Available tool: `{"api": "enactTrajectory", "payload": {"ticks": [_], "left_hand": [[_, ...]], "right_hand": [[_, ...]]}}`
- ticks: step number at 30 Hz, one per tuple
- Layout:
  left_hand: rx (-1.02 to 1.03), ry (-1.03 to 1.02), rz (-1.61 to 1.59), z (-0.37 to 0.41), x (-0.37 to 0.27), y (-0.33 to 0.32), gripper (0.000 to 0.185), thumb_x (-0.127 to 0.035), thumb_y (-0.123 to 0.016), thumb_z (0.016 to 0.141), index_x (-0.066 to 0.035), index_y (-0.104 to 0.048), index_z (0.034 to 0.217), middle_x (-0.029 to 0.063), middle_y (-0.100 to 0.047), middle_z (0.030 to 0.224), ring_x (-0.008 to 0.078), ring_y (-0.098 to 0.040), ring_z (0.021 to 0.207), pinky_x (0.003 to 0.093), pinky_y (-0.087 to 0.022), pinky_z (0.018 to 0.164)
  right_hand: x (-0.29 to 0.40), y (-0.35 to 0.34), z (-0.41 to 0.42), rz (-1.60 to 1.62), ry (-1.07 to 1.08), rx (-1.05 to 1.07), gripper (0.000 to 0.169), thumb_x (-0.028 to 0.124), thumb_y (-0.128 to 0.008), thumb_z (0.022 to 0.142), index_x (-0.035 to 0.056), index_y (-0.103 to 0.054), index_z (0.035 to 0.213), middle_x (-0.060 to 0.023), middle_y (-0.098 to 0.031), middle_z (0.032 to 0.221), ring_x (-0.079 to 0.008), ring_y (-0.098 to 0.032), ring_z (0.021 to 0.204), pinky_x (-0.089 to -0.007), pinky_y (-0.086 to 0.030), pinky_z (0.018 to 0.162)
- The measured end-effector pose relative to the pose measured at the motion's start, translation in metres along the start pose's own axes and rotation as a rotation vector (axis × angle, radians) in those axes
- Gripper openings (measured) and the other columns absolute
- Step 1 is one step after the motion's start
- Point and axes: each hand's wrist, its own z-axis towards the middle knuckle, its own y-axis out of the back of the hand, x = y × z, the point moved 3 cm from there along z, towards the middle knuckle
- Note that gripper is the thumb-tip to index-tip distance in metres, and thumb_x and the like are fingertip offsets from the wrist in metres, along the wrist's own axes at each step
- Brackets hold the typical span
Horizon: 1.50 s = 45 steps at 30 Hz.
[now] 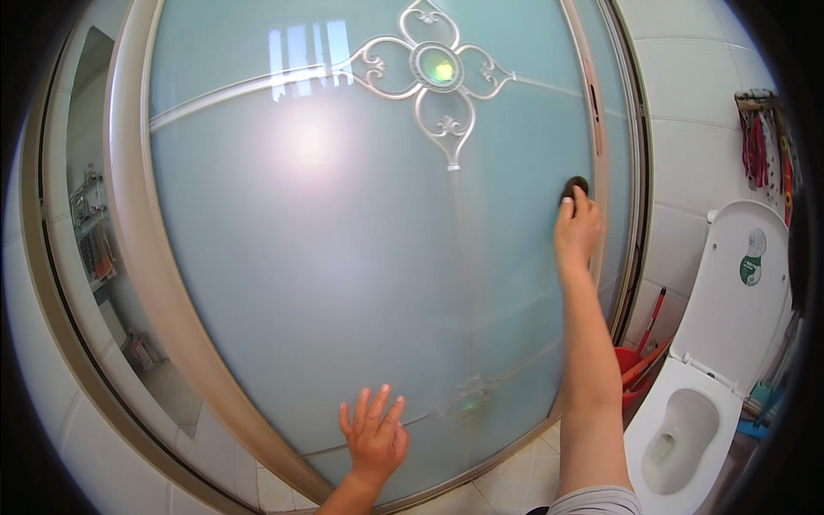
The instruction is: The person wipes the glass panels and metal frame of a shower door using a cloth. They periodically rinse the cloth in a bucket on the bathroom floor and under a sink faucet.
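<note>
Before me stands a frosted glass sliding door [335, 257] in a champagne-coloured metal frame [132, 161], with a silvery scroll ornament [444, 96] around a shiny oval centre. My right hand [577, 225] grips a small dark object [575, 187], perhaps a pad or brush, against the glass by the right frame edge. Just above that hand is a recessed lock plate [593, 103] on the frame. My left hand [375, 434] is low at the door with fingers spread and nothing in it. Whether its palm touches the glass I cannot tell.
On the right a white toilet [676, 425] has its lid raised. Between it and the door stands a red bucket [627, 357] with a red-handled tool [653, 322]. Cloths [756, 151] hang on the tiled wall. Past the left door gap, a corner rack [89, 199] holds toiletries.
</note>
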Motion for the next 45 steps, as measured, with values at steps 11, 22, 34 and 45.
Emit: {"api": "enactTrajectory", "payload": {"ticks": [11,22,34,45], "left_hand": [[-0.043,-0.061,0.209,0.026,-0.006,-0.006,0.044,-0.006,-0.058,0.070,-0.012,-0.064,0.113,0.0101,-0.051,0.132,0.0326,-0.039,0.129,0.0539,-0.009,0.111],[-0.248,-0.001,0.497,0.155,0.027,0.075,0.045,-0.012,-0.047,0.086,-0.007,-0.050,0.131,0.0124,-0.043,0.141,0.0339,-0.032,0.135,0.0513,-0.008,0.112],[-0.277,-0.051,0.542,0.149,0.038,0.082,0.047,-0.010,-0.046,0.084,-0.006,-0.049,0.131,0.0107,-0.044,0.140,0.0328,-0.032,0.135,0.0516,-0.010,0.112],[-0.324,-0.014,0.506,0.151,0.031,0.068,0.053,-0.008,-0.049,0.075,-0.012,-0.053,0.128,0.0059,-0.046,0.138,0.0307,-0.036,0.133,0.0533,-0.016,0.111]], "right_hand": [[0.185,0.033,-0.049,0.471,1.037,-0.122,0.040,0.012,-0.074,0.066,0.0161,-0.061,0.103,-0.0047,-0.055,0.107,-0.0254,-0.055,0.083,-0.0333,-0.049,0.065],[0.054,-0.017,0.175,0.015,0.089,-0.054,0.032,0.033,-0.050,0.090,0.0234,-0.060,0.119,-0.0099,-0.055,0.115,-0.0332,-0.054,0.104,-0.0467,-0.048,0.082],[0.202,0.014,0.092,0.319,0.858,-0.049,0.028,0.022,-0.066,0.080,0.0214,-0.062,0.107,-0.0057,-0.057,0.106,-0.0269,-0.057,0.091,-0.0376,-0.052,0.069],[0.128,-0.016,0.245,-0.070,-0.012,-0.015,0.036,0.040,-0.046,0.092,0.0274,-0.056,0.124,-0.0087,-0.052,0.123,-0.0320,-0.053,0.110,-0.0471,-0.047,0.088]]}}
